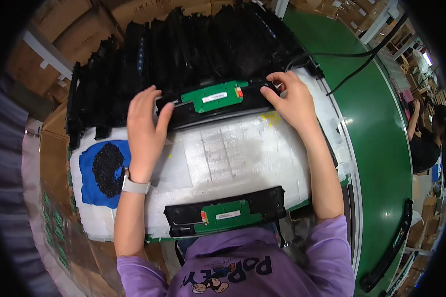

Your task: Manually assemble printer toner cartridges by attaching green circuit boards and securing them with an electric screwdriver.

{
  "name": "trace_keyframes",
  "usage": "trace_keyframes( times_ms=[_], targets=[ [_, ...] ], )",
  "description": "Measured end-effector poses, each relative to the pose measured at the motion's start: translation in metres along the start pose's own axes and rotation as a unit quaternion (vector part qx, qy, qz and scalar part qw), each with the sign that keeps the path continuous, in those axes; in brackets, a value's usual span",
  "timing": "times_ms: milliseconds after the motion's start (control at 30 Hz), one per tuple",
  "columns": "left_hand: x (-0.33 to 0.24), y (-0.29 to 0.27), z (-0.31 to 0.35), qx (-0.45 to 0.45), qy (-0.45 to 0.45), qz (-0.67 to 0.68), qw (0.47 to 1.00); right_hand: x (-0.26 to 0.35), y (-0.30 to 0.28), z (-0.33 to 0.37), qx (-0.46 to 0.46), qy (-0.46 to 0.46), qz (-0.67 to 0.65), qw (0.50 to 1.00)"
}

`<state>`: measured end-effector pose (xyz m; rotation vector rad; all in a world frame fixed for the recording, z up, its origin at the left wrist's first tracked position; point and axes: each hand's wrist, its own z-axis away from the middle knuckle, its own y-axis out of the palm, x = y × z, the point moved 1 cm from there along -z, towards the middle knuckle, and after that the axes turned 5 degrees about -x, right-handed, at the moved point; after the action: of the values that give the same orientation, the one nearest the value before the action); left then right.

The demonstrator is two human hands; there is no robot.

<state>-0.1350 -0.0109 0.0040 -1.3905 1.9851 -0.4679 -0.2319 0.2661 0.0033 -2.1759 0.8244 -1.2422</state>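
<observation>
A long black plastic housing (pixel 188 115) with a green circuit board (pixel 219 97) on it lies across the far part of the white-covered work surface (pixel 208 153). The board carries a white label and a small red-and-yellow part at its right. My left hand (pixel 146 126) has thumb and fingers around the housing's left end. At its right end, my right hand (pixel 296 99) grips with thumb and index finger. A second black housing (pixel 173 215) with a similar green board (pixel 228 216) rests at the near edge, close to my body.
Many black housings (pixel 198 44) stand packed in a row behind. A blue sheet (pixel 89 173) with a heap of small black pieces (pixel 108 168) lies left. On the right runs a green table (pixel 381 198) with another long black part (pixel 389 257). A person (pixel 426 143) works far right.
</observation>
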Motion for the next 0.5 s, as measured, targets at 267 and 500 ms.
trace_keyframes(
  times_ms=[267,500],
  targets=[
    [-0.078,-0.06,0.051,0.36,0.183,0.19,0.895,-0.018,-0.02,-0.004,-0.051,-0.042,-0.055,0.996],
    [-0.091,-0.047,0.09,0.383,0.178,0.161,0.892,-0.021,-0.015,-0.001,-0.024,-0.029,-0.107,0.994]
  ],
)
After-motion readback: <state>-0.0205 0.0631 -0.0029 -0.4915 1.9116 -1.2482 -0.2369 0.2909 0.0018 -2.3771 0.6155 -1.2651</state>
